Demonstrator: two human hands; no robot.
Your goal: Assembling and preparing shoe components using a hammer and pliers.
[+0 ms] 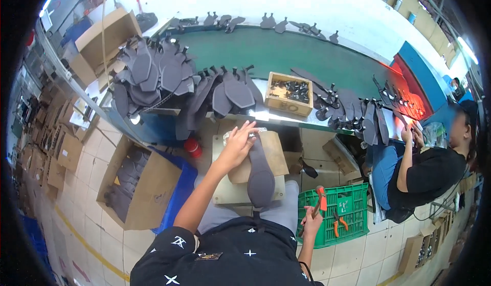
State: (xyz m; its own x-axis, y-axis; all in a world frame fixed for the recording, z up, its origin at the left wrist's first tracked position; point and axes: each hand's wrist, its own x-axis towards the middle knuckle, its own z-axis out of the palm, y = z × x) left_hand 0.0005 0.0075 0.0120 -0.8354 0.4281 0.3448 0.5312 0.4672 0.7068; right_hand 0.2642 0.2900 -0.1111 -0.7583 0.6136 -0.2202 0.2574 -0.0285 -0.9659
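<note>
A long worktop [230,56] with a green surface runs across the upper part of the view, ending at the right in a blue housing [401,56] that glows red inside. A co-worker [429,173] in a dark cap and black top sits near that end, both hands raised by the worktop's edge. At the left of the worktop is a large heap of dark grey soles [148,74] with black fittings at their narrow ends; more stand or lie along the near edge. On the floor to the left, an open carton [162,196] holds further soles, with a blue crate [185,178] beside it. A green crate [358,204] stands to the person's right. Between the person's legs is a cream stand [220,191] carrying a tan board [273,155]. A shallow wooden box [289,106] on the worktop contains small black parts. One grey sole [261,176] lies lengthwise over the board and stand, its broad end toward the person. The left hand [237,147] is laid at its narrow end, fingers extended; whether they pinch it, I cannot tell. The right hand [311,222] is closed round the handle of a hammer [321,199] with an orange-red head, held beside the green crate. Smaller still are the orange-handled pliers [338,219] at that crate
</note>
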